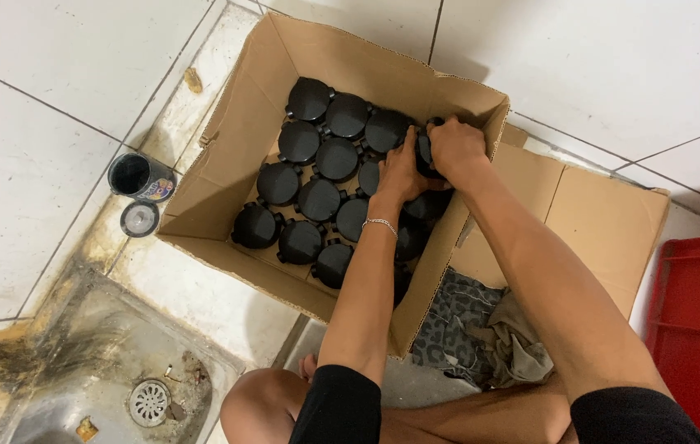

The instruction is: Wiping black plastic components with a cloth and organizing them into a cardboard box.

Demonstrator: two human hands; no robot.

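Note:
An open cardboard box [227,148] sits on the tiled floor, filled with several black round-lidded jars [317,158] packed in rows. Both my hands reach into its far right corner. My left hand [399,174], with a thin bracelet on the wrist, is closed on one black jar [424,152] from the left. My right hand [455,148] grips the same jar from the right, by the box wall. My forearms hide the jars along the right side.
An open black jar [132,174] and its loose lid [139,219] lie left of the box. A floor drain [149,402] sits in a stained recess at lower left. A red crate [699,329] stands at right, crumpled cloth [482,329] by my knee.

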